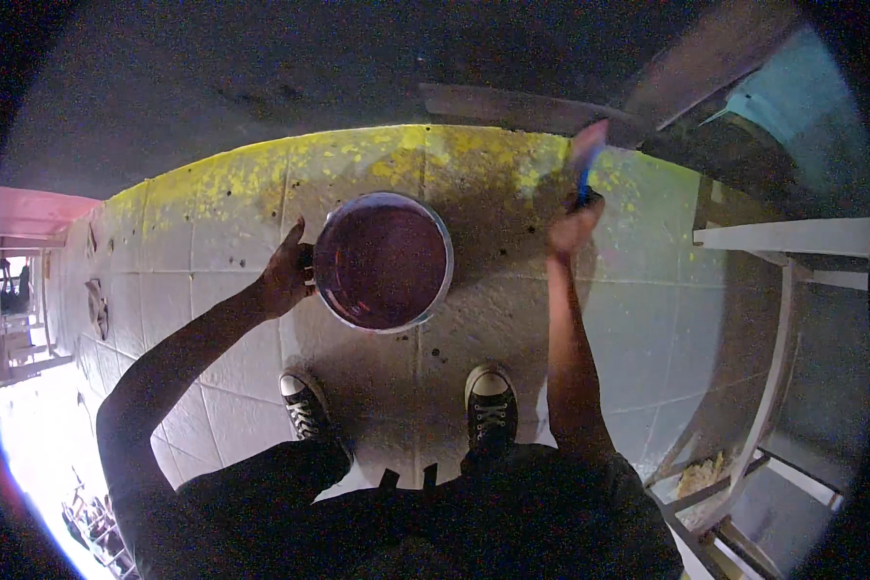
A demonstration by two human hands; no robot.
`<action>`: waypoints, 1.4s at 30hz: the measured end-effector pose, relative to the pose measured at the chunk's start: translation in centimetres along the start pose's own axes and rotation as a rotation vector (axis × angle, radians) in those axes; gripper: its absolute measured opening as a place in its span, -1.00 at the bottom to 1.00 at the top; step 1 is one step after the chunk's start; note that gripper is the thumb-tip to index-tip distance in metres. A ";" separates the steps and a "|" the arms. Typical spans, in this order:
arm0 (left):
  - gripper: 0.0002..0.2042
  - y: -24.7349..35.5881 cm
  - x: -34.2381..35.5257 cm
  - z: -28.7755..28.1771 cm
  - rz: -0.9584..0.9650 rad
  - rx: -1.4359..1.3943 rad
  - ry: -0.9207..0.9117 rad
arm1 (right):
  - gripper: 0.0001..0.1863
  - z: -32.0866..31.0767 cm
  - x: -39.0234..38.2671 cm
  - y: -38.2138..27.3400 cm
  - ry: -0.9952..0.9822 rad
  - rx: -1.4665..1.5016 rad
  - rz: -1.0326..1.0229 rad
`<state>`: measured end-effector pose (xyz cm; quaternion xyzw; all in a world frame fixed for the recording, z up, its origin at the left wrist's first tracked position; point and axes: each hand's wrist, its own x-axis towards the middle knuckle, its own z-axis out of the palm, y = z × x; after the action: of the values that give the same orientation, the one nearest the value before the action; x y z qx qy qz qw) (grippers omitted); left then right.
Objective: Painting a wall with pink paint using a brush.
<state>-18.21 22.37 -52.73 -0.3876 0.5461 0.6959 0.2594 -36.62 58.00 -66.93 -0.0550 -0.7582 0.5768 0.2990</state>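
A round bucket [385, 261] with a pale rim hangs or stands in front of me, with dark reddish-purple liquid, likely paint, inside. My left hand [288, 273] is closed at the bucket's left side, its thumb pointing up and its fingers partly hidden behind the wall of the bucket. In my right hand [574, 230] is a paintbrush [590, 153], gripped by its handle. Its pinkish tip is blurred and points away from me, close to the foot of the dark wall [338, 68]; whether it touches cannot be told.
Yellow paint spatters [251, 169] cover the tiled floor [232, 333] along the wall. At the right stands a pale wooden frame [783, 237], with a teal surface [793, 97] beyond it. My shoes [491, 401] are below the bucket. Bright light enters at the lower left.
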 end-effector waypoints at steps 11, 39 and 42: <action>-0.81 -2.0 -2.5 -7.3 -0.050 -0.229 -0.106 | -0.75 13.0 -9.9 -3.1 -0.742 -0.562 0.348; -0.49 0.6 5.7 -22.6 0.155 0.283 0.046 | -0.87 3.5 -3.7 -6.0 0.127 -0.410 -0.310; -0.50 1.1 7.4 -22.6 0.191 0.306 0.010 | -0.88 5.1 -3.4 -5.2 0.070 -0.461 -0.303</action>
<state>-17.50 -0.09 -60.57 -0.2934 0.6813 0.6243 0.2451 -35.10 50.56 -64.29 -0.0272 -0.8581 0.3357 0.3876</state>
